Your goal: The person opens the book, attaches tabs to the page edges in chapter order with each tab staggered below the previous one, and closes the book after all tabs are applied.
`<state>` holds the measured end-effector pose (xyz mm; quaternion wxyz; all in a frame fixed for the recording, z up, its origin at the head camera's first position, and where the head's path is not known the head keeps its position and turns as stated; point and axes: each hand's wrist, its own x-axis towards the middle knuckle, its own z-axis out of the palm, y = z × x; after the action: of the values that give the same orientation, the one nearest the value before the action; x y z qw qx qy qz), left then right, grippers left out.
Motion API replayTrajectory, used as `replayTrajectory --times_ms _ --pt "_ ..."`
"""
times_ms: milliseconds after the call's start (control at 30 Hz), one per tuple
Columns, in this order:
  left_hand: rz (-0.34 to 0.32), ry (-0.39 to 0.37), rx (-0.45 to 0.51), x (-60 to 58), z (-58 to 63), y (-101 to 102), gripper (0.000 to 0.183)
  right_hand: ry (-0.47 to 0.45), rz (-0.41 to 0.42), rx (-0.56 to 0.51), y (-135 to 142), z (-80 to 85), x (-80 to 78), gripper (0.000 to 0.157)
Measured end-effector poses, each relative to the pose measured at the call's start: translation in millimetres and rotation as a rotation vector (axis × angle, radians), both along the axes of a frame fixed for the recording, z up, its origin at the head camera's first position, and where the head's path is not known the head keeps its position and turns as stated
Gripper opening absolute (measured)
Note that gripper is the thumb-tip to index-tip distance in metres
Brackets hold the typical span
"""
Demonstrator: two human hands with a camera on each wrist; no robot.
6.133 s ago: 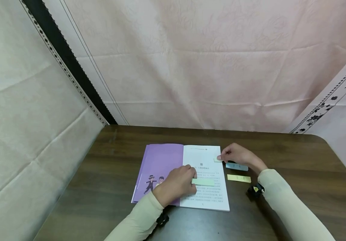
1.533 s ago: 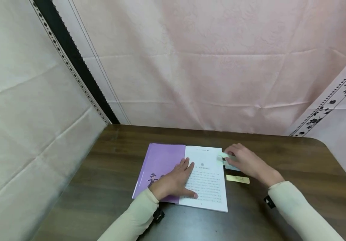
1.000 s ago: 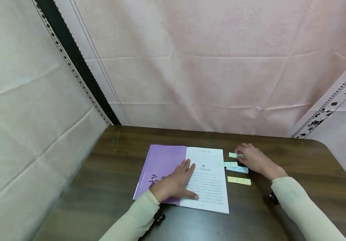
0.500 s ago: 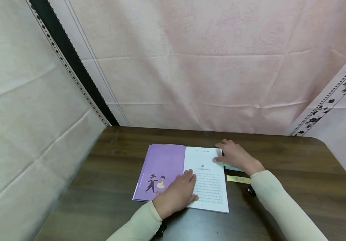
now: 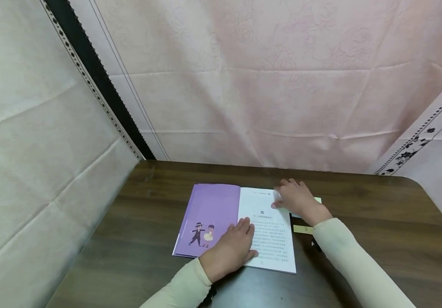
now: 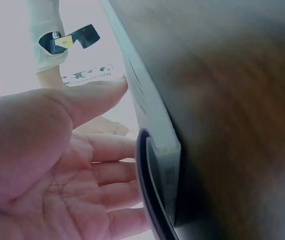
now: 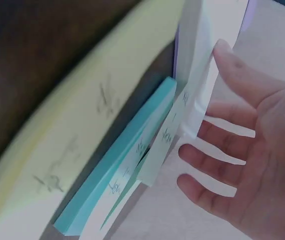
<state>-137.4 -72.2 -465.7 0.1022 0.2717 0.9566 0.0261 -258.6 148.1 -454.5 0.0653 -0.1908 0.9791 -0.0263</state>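
Observation:
A book with a purple inside cover lies spread on the table, its white printed right page (image 5: 271, 239) facing up. My left hand (image 5: 230, 246) rests across the lower middle of the book with straight fingers. My right hand (image 5: 296, 199) is over the page's upper right edge. In the right wrist view its thumb touches the page and the other fingers extend loosely along the edge. A pale green sticky tab (image 7: 165, 140) with handwriting sticks out from the book's edge. Below it are a blue sticky-note pad (image 7: 127, 155) and a yellow sticky-note pad (image 5: 302, 229), partly covered by the right arm in the head view.
A green sticky-note pad (image 5: 318, 199) shows just behind the right wrist. The brown wooden table (image 5: 128, 239) meets pale cloth hangings (image 5: 267, 107) at its back and left. Wrist cameras sit on both wrists.
The right hand set the green pad down right of the book, then moved left to the page edge. The left hand, earlier holding the green pad, now lies on the book, slightly lower than before.

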Motion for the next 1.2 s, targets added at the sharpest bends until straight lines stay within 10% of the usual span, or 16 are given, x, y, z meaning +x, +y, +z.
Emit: replayTrajectory --times_ms 300,400,567,733,967,1200 --pt "-0.001 0.029 0.014 0.0 -0.2 4.2 0.071 0.244 0.064 0.1 -6.7 -1.9 15.3 0.05" --pt "-0.002 0.027 0.019 -0.7 1.3 5.7 0.071 0.077 0.018 -0.174 2.7 6.3 8.2 0.049" --pt "-0.011 0.039 0.034 -1.3 2.8 7.1 0.072 -0.484 -0.053 -0.788 33.5 26.7 -5.4 0.081" --pt "0.019 -0.05 0.107 -8.2 4.3 -0.8 0.078 -0.844 -0.005 -1.136 32.9 8.2 7.7 0.101" --pt "0.11 -0.293 0.44 -28.2 14.1 -17.0 0.083 -0.538 -0.031 -1.127 -7.7 -18.1 64.0 0.058" --pt "0.108 -0.471 0.838 -38.3 10.8 -37.6 0.056 -0.306 0.108 -0.913 -41.1 -24.7 96.3 0.056"
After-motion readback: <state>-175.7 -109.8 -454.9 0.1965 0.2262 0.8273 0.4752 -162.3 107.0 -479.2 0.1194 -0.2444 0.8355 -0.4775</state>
